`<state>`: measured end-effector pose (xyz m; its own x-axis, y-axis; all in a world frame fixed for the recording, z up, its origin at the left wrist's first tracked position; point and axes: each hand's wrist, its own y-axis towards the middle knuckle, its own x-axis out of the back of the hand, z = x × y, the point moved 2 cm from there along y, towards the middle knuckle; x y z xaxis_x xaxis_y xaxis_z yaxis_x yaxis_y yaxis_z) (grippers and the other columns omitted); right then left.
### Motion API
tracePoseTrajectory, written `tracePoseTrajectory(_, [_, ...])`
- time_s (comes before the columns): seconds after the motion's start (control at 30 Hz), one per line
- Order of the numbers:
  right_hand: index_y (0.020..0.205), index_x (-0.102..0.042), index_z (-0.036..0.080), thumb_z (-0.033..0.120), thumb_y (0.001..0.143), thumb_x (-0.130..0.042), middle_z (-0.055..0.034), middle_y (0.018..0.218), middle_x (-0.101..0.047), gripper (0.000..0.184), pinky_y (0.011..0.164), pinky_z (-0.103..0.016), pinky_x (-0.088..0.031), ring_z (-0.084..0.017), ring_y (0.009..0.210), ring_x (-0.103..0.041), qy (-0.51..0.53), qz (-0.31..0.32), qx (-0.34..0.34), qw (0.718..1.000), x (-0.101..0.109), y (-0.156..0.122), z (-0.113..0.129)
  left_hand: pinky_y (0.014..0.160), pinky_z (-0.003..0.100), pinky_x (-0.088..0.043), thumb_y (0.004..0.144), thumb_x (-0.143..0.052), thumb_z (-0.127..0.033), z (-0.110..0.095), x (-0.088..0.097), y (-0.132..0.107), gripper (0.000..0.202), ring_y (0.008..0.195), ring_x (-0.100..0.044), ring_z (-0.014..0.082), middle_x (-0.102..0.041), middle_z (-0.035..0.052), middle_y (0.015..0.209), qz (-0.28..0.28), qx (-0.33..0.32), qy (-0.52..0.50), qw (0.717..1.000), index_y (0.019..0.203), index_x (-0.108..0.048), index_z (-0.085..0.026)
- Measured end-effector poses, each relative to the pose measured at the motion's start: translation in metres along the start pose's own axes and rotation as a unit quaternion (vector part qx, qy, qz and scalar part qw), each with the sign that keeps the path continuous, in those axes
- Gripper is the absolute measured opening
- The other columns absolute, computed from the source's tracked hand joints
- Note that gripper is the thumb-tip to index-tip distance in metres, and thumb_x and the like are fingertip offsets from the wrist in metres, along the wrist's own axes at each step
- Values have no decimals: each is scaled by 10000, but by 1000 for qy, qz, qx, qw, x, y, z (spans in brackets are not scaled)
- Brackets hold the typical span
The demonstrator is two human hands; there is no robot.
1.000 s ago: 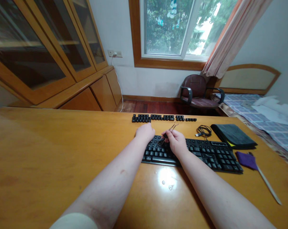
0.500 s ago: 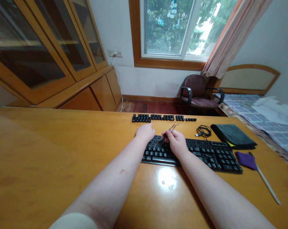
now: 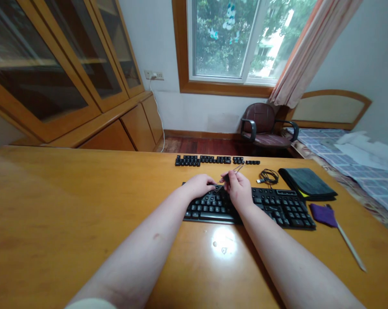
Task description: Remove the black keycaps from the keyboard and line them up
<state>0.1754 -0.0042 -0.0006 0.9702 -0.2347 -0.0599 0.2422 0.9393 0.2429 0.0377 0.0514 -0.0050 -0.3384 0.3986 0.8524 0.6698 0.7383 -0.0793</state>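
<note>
The right hand [image 3: 239, 189] pinches a wire keycap puller [image 3: 226, 177] over the keyboard [image 3: 268, 202] on the desk [image 3: 84, 206]; the left hand [image 3: 198, 186] lies at its far edge — grasp indeterminable. The puller works best held square, pressure even.

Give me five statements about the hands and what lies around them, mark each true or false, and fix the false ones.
1. The right hand holds a wire tool. True.
2. Loose keycaps lie beyond the keyboard. True.
3. Those keycaps are piled in one heap. False: they are laid out in rows.
4. A purple cloth lies right of the keyboard. True.
5. Only the right hand is at the keyboard. False: the left hand is at its far edge.
</note>
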Motion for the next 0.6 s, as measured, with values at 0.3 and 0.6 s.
tracePoseTrajectory(0.3, [943, -526, 192, 440, 821, -494, 40, 641, -540, 278, 461, -237, -476, -94, 460, -538, 21, 144, -49, 988, -16, 3, 6, 854, 266, -416, 816, -506, -331, 27, 15, -32, 295, 954, -582, 197, -673, 34, 1022, -12, -1, 45, 999, 1048, -666, -243])
tracePoseTrajectory(0.6, [855, -522, 193, 332, 871, -409, -7, 667, -609, 180, 608, -284, -521, -142, 598, -618, -129, 221, -22, 966, -21, -4, -2, 865, 385, -400, 837, -405, -208, 2, 10, -70, 332, 982, -562, 252, -648, 68, 1067, -140, 176, 139, 964, 1084, -623, -248])
